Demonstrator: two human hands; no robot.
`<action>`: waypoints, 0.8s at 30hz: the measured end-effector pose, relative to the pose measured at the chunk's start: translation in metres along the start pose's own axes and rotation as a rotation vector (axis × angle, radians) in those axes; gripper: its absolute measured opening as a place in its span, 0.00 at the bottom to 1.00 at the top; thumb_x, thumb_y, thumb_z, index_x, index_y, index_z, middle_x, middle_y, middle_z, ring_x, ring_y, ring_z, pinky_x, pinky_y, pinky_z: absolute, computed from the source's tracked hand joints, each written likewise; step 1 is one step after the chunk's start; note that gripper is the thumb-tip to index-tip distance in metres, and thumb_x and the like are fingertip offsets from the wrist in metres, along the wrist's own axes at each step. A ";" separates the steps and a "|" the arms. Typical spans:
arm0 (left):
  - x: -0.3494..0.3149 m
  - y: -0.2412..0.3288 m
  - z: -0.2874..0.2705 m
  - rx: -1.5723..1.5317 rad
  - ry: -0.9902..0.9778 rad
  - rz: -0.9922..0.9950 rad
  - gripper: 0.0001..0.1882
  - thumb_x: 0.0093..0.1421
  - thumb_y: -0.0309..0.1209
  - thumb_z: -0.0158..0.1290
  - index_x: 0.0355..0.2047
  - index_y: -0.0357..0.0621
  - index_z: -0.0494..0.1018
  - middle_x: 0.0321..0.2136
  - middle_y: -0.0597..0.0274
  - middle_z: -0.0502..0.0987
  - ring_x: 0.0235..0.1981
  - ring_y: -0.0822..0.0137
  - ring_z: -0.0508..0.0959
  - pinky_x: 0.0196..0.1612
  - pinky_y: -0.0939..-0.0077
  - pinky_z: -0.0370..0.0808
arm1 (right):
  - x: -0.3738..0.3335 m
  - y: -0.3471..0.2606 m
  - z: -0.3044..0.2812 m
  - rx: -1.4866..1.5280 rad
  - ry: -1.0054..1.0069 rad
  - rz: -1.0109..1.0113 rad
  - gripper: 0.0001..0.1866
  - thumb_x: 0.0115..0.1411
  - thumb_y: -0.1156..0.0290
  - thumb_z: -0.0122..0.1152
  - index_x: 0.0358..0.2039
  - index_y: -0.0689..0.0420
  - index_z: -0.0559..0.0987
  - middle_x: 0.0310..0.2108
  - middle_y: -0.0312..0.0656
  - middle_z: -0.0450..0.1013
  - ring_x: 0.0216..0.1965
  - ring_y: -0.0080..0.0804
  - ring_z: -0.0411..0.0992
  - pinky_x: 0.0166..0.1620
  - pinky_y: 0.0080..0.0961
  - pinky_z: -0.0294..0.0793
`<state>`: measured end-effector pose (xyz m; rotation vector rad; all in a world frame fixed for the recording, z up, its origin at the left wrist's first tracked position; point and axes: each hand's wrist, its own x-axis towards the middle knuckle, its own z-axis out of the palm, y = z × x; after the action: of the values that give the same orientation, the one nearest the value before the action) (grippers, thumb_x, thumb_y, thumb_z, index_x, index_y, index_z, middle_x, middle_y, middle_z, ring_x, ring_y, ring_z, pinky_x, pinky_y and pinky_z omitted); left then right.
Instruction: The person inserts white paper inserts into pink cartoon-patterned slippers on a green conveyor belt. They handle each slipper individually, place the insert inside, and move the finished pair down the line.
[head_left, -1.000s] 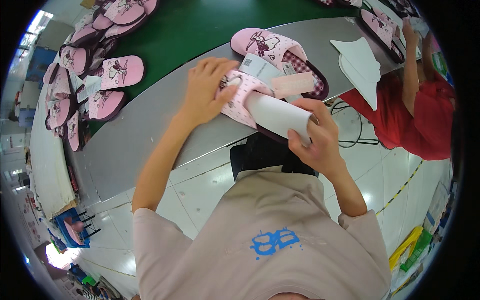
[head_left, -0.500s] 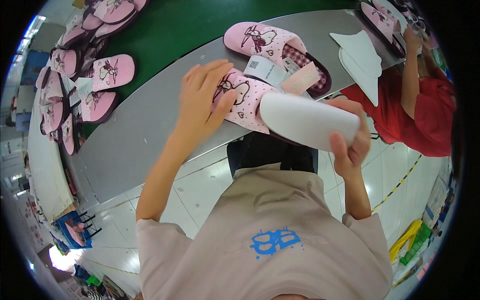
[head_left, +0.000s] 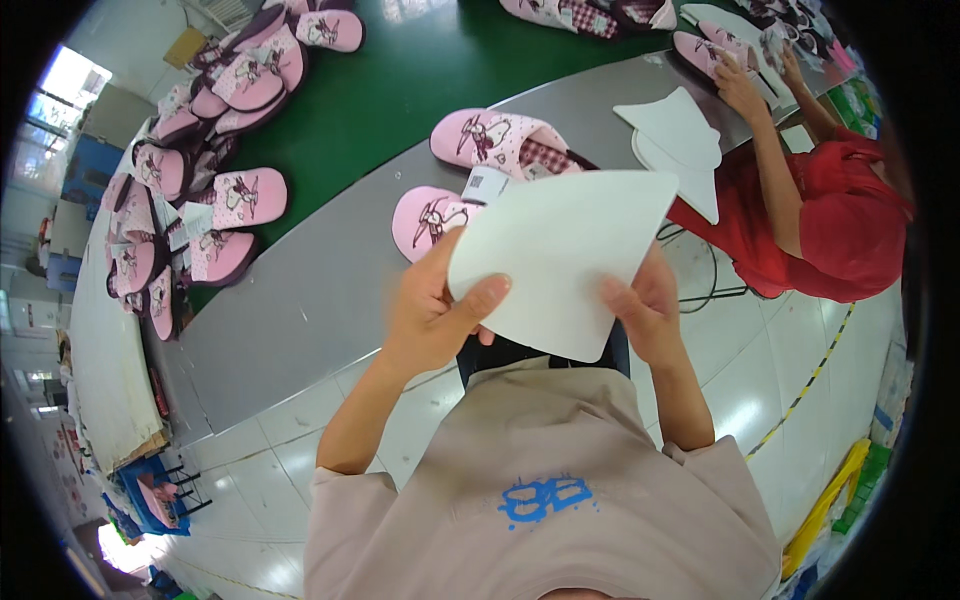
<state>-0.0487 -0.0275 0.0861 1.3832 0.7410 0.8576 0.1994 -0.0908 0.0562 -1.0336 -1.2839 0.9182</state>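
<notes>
Piled pink slippers (head_left: pixel 248 196) sit far left, well apart from you. Most moving room is along the grey bench (head_left: pixel 290 325), between pile and pair. Near slipper (head_left: pixel 422 222): opening hidden, can't tell if filled. Far slipper (head_left: pixel 478 138): checked insole shows, no white at the opening. Your left hand (head_left: pixel 425 318) pinches the white card (head_left: pixel 565 245), thumb on top; right hand (head_left: pixel 648 305) grips its other side. Card's up over the bench's front edge, so inserting looks undone. Spare white sheets (head_left: pixel 682 150) and the red-clad co-worker (head_left: pixel 835 215) tighten the right.
</notes>
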 end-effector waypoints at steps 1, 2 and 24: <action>0.004 -0.001 0.006 -0.005 0.007 0.007 0.23 0.73 0.36 0.59 0.62 0.34 0.71 0.39 0.62 0.82 0.27 0.78 0.78 0.27 0.81 0.76 | -0.007 0.005 0.002 0.156 0.001 0.058 0.24 0.70 0.69 0.65 0.63 0.67 0.76 0.64 0.52 0.72 0.65 0.36 0.68 0.66 0.36 0.67; 0.009 -0.007 0.008 -0.006 0.021 0.015 0.23 0.73 0.36 0.59 0.62 0.34 0.71 0.40 0.62 0.82 0.29 0.78 0.78 0.28 0.81 0.76 | -0.013 0.011 0.005 0.316 0.007 0.116 0.22 0.71 0.72 0.64 0.62 0.67 0.77 0.62 0.51 0.74 0.62 0.33 0.71 0.65 0.33 0.68; 0.007 -0.030 -0.001 0.093 0.003 0.192 0.61 0.52 0.37 0.76 0.78 0.47 0.49 0.54 0.57 0.81 0.59 0.57 0.80 0.68 0.56 0.69 | -0.005 0.005 0.001 0.130 -0.099 -0.084 0.26 0.63 0.61 0.68 0.55 0.67 0.79 0.64 0.50 0.70 0.61 0.41 0.72 0.63 0.37 0.71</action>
<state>-0.0437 -0.0213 0.0561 1.5545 0.6641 0.9849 0.1986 -0.0938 0.0501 -0.8358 -1.3216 0.9848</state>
